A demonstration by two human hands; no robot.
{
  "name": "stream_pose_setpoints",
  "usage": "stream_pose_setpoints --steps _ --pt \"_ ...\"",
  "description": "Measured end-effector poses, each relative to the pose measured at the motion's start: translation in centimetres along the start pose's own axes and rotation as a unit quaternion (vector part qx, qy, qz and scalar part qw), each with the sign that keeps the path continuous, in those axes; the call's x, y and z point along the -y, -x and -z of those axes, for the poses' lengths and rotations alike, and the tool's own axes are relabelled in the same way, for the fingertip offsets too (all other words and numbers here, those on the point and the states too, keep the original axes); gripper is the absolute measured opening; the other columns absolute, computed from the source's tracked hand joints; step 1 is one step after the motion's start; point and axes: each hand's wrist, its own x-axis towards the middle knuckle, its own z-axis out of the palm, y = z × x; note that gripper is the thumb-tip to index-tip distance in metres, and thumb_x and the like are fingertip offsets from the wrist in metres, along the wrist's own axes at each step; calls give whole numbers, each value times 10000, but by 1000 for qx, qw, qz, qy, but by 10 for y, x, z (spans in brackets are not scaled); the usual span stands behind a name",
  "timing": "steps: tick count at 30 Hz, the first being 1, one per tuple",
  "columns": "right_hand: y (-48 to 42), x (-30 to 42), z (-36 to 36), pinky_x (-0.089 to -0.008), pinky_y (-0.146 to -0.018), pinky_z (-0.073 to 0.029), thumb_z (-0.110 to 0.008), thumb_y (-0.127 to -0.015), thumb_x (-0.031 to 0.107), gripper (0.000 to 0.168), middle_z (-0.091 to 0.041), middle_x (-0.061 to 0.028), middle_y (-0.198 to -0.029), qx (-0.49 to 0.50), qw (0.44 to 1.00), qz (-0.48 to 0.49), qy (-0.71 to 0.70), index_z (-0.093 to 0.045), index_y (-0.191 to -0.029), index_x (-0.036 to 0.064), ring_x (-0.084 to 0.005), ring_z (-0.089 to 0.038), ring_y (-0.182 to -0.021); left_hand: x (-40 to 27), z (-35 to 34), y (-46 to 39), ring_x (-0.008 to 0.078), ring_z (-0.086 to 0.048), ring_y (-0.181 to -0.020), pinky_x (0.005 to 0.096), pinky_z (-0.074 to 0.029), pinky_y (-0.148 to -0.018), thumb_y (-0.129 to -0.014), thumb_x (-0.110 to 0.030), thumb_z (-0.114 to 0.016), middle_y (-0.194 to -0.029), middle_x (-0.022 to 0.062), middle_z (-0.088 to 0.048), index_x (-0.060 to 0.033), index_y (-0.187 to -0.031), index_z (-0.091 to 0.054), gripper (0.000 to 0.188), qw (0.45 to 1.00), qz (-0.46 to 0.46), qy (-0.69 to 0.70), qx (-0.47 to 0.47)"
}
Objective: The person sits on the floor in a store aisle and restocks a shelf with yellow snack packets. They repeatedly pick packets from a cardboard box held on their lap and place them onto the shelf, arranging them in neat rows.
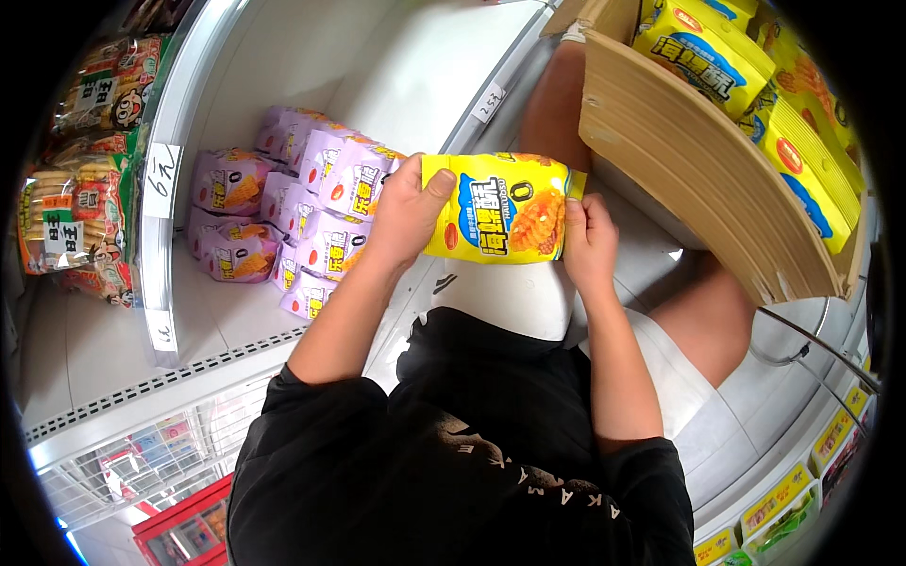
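A yellow snack bag (506,209) with a picture of fried snacks and printed writing is stretched between both hands in front of me. My left hand (414,212) grips one end, its thumb lying on the bag's face. At the other end, my right hand (591,237) pinches the edge between thumb and fingers. Just left of my left hand, several purple snack bags (343,191) are stacked on a white shelf (417,53). More yellow bags (701,56) of like design fill an open cardboard box (679,148) at the upper right.
Clear bags of rice snacks (78,212) sit beyond a shelf edge with handwritten price tags (163,180) at the left. A wire basket (163,446) lies lower left. My knees are beside the box, with a thin metal frame (821,350) near it. Packaged goods (778,509) line the lower right.
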Motion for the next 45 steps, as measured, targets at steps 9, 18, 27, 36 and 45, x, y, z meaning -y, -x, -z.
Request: stream_pose_setpoints --steps 9,18,27,36,45 --pt "2 7 -7 -200 -512 -441 -356 -1030 337 333 -591 -39 -812 145 924 -248 -253 -505 -1126 55 -82 -566 -595 -85 67 -89 114 -637 -840 276 -537 -753 -898 -172 -655 -987 76 -662 -5 -1119 -558 294 990 -62 -96 85" --pt "0 2 -11 -217 -480 -425 -386 -1026 231 249 -576 -49 -746 128 902 -303 -280 -520 -1061 24 -90 -529 -525 -20 228 -271 114 -638 -833 258 -516 -742 -917 -295 -632 -1003 69 -650 2 -1187 -545 411 979 -17 -195 64" --pt "-8 3 -19 -231 -420 -417 -400 -1018 215 240 -578 -73 -686 100 900 -325 -274 -515 -1047 6 -92 -483 -432 -19 289 -296 304 -643 -947 427 -496 -814 -848 -391 -651 -974 143 -681 -68 -1085 -604 403 711 -66 -699 -42" --pt "-11 2 -17 -229 -416 -427 -410 -1014 202 222 -580 -73 -681 94 900 -333 -266 -505 -1049 4 -95 -479 -421 -6 240 -300 283 -511 -1200 499 -478 -883 -820 -252 -627 -1317 48 -519 -238 -1336 -458 543 424 -251 -870 -29" --pt "-9 0 -16 -233 -421 -427 -409 -1013 170 187 -580 -77 -690 90 897 -335 -272 -503 -1043 11 -97 -480 -428 14 194 -303 252 -467 -1232 572 -373 -972 -572 -320 -857 -1272 30 -530 -274 -1312 -484 830 383 -50 -910 150"
